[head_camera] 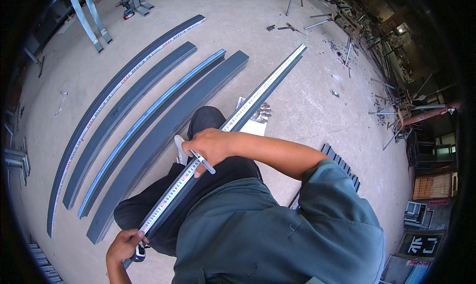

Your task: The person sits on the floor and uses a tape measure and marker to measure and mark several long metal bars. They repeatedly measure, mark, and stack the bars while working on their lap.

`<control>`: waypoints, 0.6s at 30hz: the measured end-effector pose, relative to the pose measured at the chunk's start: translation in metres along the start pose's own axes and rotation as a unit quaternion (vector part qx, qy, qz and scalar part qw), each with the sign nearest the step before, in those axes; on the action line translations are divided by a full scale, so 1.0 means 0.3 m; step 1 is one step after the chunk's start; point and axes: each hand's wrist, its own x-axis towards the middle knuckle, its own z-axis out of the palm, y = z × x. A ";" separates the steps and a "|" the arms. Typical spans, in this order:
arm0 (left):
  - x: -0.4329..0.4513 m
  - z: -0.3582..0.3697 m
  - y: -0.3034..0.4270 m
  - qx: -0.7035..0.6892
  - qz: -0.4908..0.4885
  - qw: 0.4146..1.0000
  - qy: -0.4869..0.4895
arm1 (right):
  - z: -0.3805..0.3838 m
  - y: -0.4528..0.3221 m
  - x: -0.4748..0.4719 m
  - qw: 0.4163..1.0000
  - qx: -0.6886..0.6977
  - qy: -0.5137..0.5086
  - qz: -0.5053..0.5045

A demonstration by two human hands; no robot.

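A long dark metal profile [273,85] lies slantwise across my lap, with a steel tape measure's white blade [174,190] stretched along it. My left hand [124,245] is at the profile's near end, its thumb pressed on the blade; the tape's black and white case [138,253] hangs just below. Farther up, my right hand [210,148] rests on the profile and holds a capped marker pen or similar pen [202,162] across the blade. Several more grey profiles [163,135] lie side by side on the floor; the outermost [122,75] carries a printed strip.
A cordless drill [125,8] stands near metal legs [139,3] at the top left. Beyond the profile are pliers [292,28]. A glove [262,113] lies on a white sheet [254,127] beside my knee. Ribbed dark pieces [341,165] lie right; stands and scrap line the far right.
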 end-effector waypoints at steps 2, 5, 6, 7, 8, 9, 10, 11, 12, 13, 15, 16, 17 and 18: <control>-0.001 -0.001 0.006 -0.009 0.011 1.000 0.002 | 0.001 0.004 -0.001 1.000 0.001 0.004 -0.008; -0.004 -0.005 0.014 0.004 0.004 1.000 0.010 | 0.006 0.008 0.000 1.000 0.002 0.006 -0.004; -0.005 -0.005 0.016 0.010 -0.002 1.000 0.012 | 0.008 0.009 0.001 1.000 0.001 0.004 -0.003; -0.006 -0.006 0.017 0.009 0.000 1.000 0.012 | 0.011 0.010 0.001 1.000 0.001 0.004 -0.002; -0.007 -0.008 0.019 0.008 0.002 1.000 0.012 | 0.013 0.011 0.002 1.000 0.001 0.003 0.000; -0.007 -0.008 0.019 0.015 0.002 1.000 0.014 | 0.015 0.012 0.002 1.000 0.000 0.005 -0.002; -0.005 -0.008 0.020 0.007 0.001 1.000 0.011 | 0.016 0.014 0.003 1.000 0.000 0.007 -0.004; -0.003 -0.008 0.020 0.007 -0.002 1.000 0.011 | 0.017 0.015 0.003 1.000 0.000 0.010 -0.006; -0.002 -0.008 0.020 0.015 -0.007 1.000 0.014 | 0.017 0.017 0.002 1.000 0.000 0.011 -0.006; 0.000 -0.008 0.019 0.004 -0.008 1.000 0.012 | 0.017 0.018 0.001 1.000 0.001 0.014 -0.007; 0.004 -0.008 0.020 -0.001 -0.013 1.000 0.015 | 0.014 0.020 0.000 1.000 0.003 0.018 -0.005; 0.005 -0.009 0.020 -0.002 -0.011 1.000 0.013 | 0.013 0.020 0.000 1.000 0.005 0.019 -0.004; 0.005 -0.010 0.020 -0.003 -0.010 1.000 0.011 | 0.013 0.020 -0.002 1.000 0.007 0.019 -0.002; 0.005 -0.011 0.020 0.004 -0.013 1.000 0.011 | 0.013 0.019 -0.003 1.000 0.007 0.020 -0.003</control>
